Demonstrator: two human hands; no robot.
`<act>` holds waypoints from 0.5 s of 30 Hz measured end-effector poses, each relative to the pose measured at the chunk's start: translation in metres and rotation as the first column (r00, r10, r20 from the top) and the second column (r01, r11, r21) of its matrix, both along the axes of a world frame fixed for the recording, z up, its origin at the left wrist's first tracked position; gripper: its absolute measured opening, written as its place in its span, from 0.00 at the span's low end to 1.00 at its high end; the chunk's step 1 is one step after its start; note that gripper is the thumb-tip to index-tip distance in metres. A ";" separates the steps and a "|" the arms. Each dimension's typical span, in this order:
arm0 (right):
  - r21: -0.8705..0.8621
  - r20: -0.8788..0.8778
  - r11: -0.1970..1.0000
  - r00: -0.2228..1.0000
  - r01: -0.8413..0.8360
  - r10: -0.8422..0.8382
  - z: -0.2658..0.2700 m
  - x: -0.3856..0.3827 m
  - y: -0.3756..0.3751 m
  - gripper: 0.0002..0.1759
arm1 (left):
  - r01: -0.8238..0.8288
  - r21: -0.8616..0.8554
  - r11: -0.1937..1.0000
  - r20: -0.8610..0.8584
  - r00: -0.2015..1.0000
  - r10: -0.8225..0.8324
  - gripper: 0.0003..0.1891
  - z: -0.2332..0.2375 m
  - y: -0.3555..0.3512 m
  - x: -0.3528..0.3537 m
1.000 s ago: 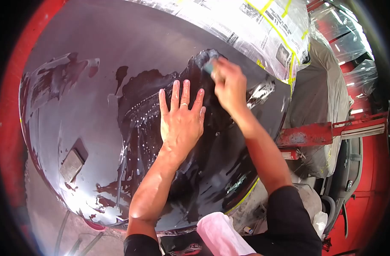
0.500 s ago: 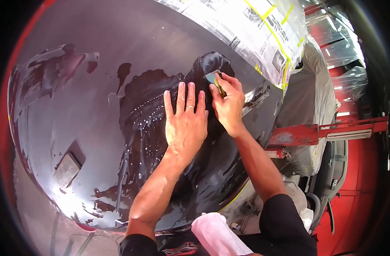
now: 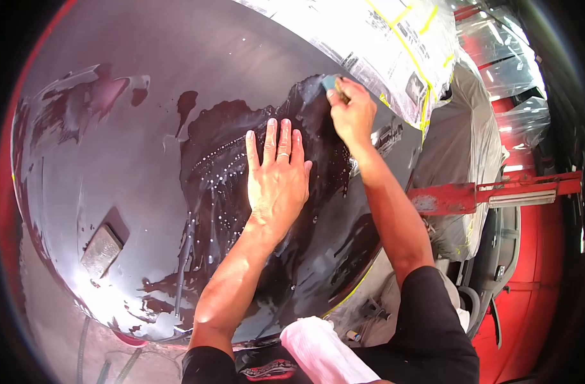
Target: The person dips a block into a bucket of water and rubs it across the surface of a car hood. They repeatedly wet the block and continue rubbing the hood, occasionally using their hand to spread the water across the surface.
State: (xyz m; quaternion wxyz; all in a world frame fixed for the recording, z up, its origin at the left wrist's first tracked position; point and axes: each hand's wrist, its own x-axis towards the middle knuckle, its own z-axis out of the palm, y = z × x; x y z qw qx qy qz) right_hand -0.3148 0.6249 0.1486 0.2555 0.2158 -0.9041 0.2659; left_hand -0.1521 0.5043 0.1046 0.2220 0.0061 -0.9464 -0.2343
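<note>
A dark grey car hood [image 3: 145, 192] fills most of the view, its middle wet and streaked with whitish droplets. My left hand [image 3: 279, 185] lies flat on the wet patch, fingers stretched out, with a ring on one of them. Up and to the right, my right hand [image 3: 354, 118] is closed around a small blue and dark yellowish sanding pad [image 3: 331, 83]. The pad is against the hood at the upper edge of the wet area, near the masking paper. My fingers cover part of it.
A grey rectangular block [image 3: 102, 251] rests on the hood at lower left. Printed masking paper [image 3: 407, 57] with yellow tape borders the upper right. Beyond are plastic sheeting [image 3: 462, 128] and a red metal arm [image 3: 446, 198]. A white cloth [image 3: 324, 352] hangs near my body.
My right hand has slid up and slightly right over the hood with the sanding pad. My left hand stays nearly in place.
</note>
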 end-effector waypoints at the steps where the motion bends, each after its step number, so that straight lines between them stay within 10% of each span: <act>1: 0.033 -0.020 0.999 1.000 -0.017 0.018 -0.006 0.021 0.002 0.17 | -0.001 0.003 1.000 0.005 1.000 0.001 0.30 0.000 0.001 0.001; 15: 0.049 -0.148 0.986 0.975 -0.160 0.166 -0.023 0.042 0.003 0.17 | -0.005 -0.116 0.993 0.072 0.997 0.013 0.36 0.003 0.004 -0.002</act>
